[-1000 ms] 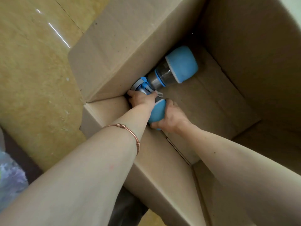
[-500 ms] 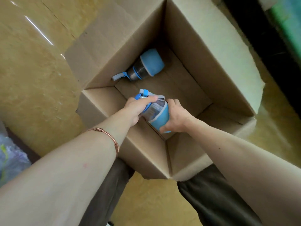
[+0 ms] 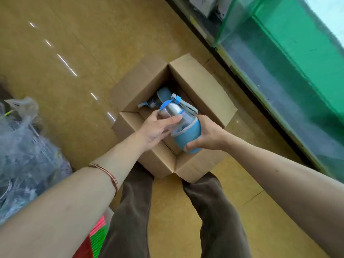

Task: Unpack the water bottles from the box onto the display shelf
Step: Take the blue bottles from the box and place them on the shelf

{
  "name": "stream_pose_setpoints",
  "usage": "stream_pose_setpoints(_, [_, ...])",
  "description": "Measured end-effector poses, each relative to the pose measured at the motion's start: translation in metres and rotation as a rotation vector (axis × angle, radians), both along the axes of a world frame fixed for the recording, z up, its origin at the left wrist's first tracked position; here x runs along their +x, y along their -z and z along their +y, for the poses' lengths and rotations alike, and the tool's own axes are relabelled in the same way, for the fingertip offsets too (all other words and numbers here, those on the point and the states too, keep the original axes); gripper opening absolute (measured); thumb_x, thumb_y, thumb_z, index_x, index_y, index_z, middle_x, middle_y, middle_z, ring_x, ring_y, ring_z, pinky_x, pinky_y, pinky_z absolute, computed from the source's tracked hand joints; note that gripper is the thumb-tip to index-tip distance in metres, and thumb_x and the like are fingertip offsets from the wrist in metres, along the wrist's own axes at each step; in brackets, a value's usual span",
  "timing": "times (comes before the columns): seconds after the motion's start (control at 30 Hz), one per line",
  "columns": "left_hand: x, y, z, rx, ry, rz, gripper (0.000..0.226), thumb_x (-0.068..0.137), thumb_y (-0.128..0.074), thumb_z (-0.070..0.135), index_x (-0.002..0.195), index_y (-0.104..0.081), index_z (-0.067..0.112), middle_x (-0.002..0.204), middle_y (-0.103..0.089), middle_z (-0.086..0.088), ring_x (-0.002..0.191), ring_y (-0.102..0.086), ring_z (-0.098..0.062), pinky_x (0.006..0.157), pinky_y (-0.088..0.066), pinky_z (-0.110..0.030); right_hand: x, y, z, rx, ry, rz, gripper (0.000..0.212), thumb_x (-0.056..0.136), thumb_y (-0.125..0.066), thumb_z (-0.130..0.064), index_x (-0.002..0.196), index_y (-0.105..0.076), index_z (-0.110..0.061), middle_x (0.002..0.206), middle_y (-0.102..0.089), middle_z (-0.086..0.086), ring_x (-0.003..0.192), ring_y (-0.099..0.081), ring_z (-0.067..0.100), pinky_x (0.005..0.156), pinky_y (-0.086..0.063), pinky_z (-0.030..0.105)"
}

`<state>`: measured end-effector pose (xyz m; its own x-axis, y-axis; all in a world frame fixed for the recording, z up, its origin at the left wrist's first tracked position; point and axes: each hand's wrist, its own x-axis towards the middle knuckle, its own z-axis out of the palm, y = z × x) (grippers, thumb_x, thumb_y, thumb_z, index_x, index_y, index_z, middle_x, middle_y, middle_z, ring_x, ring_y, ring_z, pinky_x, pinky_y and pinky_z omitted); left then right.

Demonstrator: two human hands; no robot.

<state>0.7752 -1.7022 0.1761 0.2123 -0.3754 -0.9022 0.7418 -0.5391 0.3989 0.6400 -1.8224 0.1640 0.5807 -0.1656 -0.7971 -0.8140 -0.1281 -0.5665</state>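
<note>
**Bottle held above the open box**

At the far left, a heap of clear plastic bags (image 3: 24, 146) is seen on the tan floor (image 3: 74, 43), and a pink and green striped item (image 3: 96, 237) shows at the lower edge; what it is cannot be made out. A copper bangle (image 3: 107, 174) is worn on the left forearm. The left hand (image 3: 155, 128) is wrapped around the steel upper part of a water bottle (image 3: 179, 121), thumb laid across the metal. The bottle is held tilted above the open cardboard box (image 3: 202, 86), its blue cap and grey strap pointed away from the person. Its blue sleeve at the base is gripped by the right hand (image 3: 209, 135), fingers curled under the bottom. Inside the box, a second bottle (image 3: 160, 98) is seen lying on its side, partly hidden behind the raised one. The box is set on the floor just in front of the person's brown trouser legs (image 3: 130, 211). To the right, a green glass-fronted display shelf (image 3: 290, 58) is seen, close beside the box.
</note>
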Motion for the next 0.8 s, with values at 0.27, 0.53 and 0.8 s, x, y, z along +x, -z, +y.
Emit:
stream_pose_setpoints(0.27, [-0.037,-0.140,-0.013,-0.104,0.085,-0.357,0.077,0.054,-0.084,0.046,0.116,-0.059,0.009,0.111,-0.069,-0.009,0.102,-0.067,-0.024,0.092,-0.052,-0.049,-0.041,-0.138,0.002,0.033,0.166,-0.148,0.105,0.057,-0.087,-0.044,0.141,-0.028,-0.024,0.128,-0.046,-0.002,0.112,-0.051,0.014,0.096,-0.051,0.036])
stream_pose_setpoints(0.53, [-0.043,-0.254,0.004,-0.373,0.204,-0.526,0.059,0.056,-0.085,0.040,0.101,-0.062,0.009,0.103,-0.070,-0.014,0.093,-0.067,-0.032,0.077,-0.056,-0.045,-0.061,-0.255,0.050,-0.234,0.453,-0.351,0.089,0.060,-0.087,-0.035,0.132,-0.036,-0.025,0.116,-0.051,-0.007,0.103,-0.054,0.008,0.081,-0.050,0.021])
stream_pose_setpoints(0.8, [-0.047,-0.376,0.044,-0.602,0.336,-0.624,0.080,0.046,-0.085,0.062,0.106,-0.063,0.014,0.107,-0.070,-0.008,0.102,-0.066,-0.028,0.093,-0.050,-0.054,-0.078,-0.370,0.106,-0.372,0.610,-0.528,0.074,0.063,-0.087,-0.022,0.121,-0.042,-0.028,0.107,-0.057,-0.008,0.097,-0.059,0.011,0.084,-0.055,0.031])
